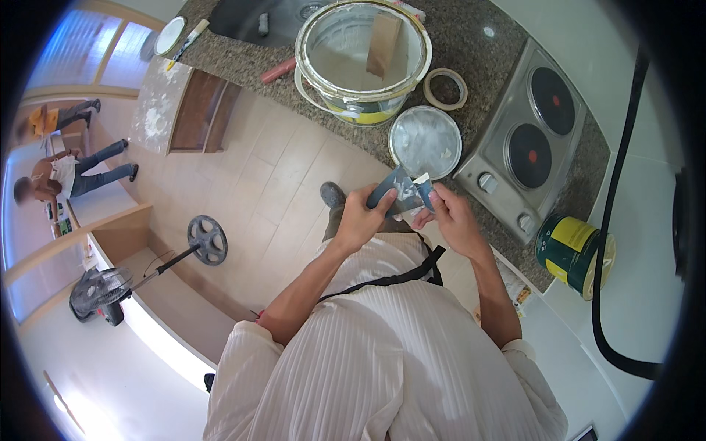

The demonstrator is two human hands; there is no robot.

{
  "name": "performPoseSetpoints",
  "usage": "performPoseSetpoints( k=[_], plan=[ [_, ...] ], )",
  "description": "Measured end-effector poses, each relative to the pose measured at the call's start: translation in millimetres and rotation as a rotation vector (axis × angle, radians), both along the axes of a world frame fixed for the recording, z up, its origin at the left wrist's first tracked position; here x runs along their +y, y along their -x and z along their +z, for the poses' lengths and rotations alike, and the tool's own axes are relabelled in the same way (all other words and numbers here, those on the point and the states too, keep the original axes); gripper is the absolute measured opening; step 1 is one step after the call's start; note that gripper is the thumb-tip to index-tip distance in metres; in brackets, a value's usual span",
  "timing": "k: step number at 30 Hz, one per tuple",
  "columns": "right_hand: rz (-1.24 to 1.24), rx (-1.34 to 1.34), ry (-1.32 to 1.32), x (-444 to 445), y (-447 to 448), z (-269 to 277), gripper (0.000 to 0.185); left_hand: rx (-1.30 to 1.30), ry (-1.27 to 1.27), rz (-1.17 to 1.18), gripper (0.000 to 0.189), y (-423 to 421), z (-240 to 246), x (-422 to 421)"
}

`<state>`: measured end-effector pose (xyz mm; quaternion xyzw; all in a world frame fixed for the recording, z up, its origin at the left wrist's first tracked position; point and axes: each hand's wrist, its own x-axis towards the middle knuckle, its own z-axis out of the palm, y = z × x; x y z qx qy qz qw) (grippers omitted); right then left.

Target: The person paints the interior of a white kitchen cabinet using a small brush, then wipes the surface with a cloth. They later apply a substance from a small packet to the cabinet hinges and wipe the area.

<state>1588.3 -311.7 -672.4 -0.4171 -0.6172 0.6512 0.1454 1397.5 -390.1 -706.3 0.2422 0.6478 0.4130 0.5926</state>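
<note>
My left hand (361, 215) grips a flat blue-grey putty spreader (404, 194) smeared with white compound. Between the fingers of my right hand (456, 220) is a smaller blue scraper (424, 190), with a lump of white compound on its upper edge. The two blades meet or overlap in front of my waist; whether they press together I cannot tell. Just beyond them, a round lid (425, 142) coated in whitish residue lies at the counter's edge. Behind it stands a large open bucket (361, 107) with whitish residue inside and a wooden block (384, 45) in it.
On the granite counter (485, 71) are a masking tape roll (445, 89), a two-plate electric hob (496, 165), a green-and-yellow can (571, 253) and a paintbrush (190, 38). A sink (237, 22) lies beyond. A pedestal fan (105, 292) and two people (60, 173) are at left.
</note>
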Motion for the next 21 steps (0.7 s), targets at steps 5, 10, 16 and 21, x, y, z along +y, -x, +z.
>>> performPoseSetpoints(
  k=[5,10,16,21],
  plan=[
    [0.052,-0.06,0.025,1,-7,1,0.026,0.078,-0.02,-0.099,0.032,2,4,2],
    [0.061,-0.1,0.044,1,-9,6,0.025,0.082,-0.002,-0.171,0.032,5,7,6],
    [0.089,-0.118,0.001,-2,-15,2,0.025,0.12,-0.044,-0.259,0.028,8,12,9],
    [0.084,-0.11,-0.035,-6,-22,-7,0.029,0.132,-0.07,-0.341,0.029,12,11,12]
  ],
)
